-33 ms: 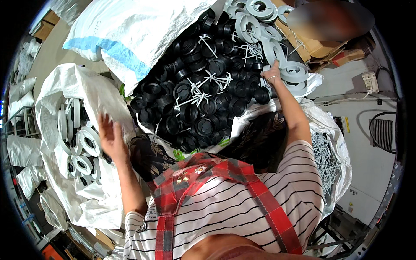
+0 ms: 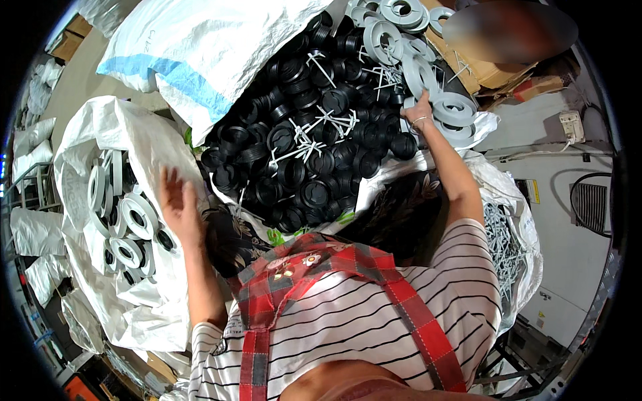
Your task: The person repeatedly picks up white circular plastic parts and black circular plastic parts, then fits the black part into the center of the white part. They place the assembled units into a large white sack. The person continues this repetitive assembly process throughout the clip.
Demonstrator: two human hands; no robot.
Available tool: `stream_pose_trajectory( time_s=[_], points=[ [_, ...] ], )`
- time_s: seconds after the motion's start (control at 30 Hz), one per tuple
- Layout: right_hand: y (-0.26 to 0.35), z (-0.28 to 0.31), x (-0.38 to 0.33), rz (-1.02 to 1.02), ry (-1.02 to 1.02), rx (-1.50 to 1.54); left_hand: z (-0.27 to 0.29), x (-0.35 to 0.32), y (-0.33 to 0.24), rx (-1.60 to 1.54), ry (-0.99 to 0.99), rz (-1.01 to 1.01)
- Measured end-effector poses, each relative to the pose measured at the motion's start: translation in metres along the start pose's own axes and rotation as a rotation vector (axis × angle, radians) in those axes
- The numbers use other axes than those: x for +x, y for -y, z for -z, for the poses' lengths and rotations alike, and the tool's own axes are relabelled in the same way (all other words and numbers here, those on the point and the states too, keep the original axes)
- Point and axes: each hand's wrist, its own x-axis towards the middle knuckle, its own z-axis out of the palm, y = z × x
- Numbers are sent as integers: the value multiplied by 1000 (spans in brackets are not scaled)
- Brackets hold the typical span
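My right hand (image 2: 418, 115) is at the right edge of a heap of black ribbed plastic caps (image 2: 317, 194). Its fingers close on the lower rim of a grey flanged plastic ring (image 2: 419, 75), though they are partly hidden. More grey rings (image 2: 455, 109) lie beside and beyond it. White plastic cross-shaped pieces (image 2: 328, 123) are scattered on the caps. To the left, my left hand (image 2: 180, 204) hovers with fingers apart, holding nothing. It is next to a white woven bag (image 2: 87, 134) containing rings with black parts (image 2: 139, 217).
A white sack with a blue stripe (image 2: 200, 60) leans over the heap's far left. At the right stand a bag of thin grey pieces (image 2: 501, 247) and a pale machine cabinet (image 2: 562, 267). An open cardboard box (image 2: 491, 63) sits at the far right.
My left hand has shifted slightly right, away from the rings in the left bag. The grey ring at my right hand has moved a little up and left.
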Motion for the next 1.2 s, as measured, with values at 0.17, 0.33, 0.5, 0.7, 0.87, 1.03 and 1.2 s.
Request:
stream_pose_trajectory(
  time_s=[0.17,0.33,0.5,0.7,0.87,1.03,1.2],
  points=[
    [79,28,-75,475,172,205,-61,-5,-5,-197,329,348],
    [142,7,-167,1047,633,270,-92,-4,20,-723,296,700],
    [222,-8,-176,942,723,336,-51,8,14,-680,122,764],
    [258,-125,-10,-88,425,344,-36,6,44,-614,-37,715],
    [270,-119,-54,6,339,449,-35,3,36,-636,-59,659],
    [263,-43,-174,783,317,418,-43,-4,32,-745,164,610],
    [255,-4,-232,905,637,503,-36,-22,-1,-863,244,588]
  ],
)
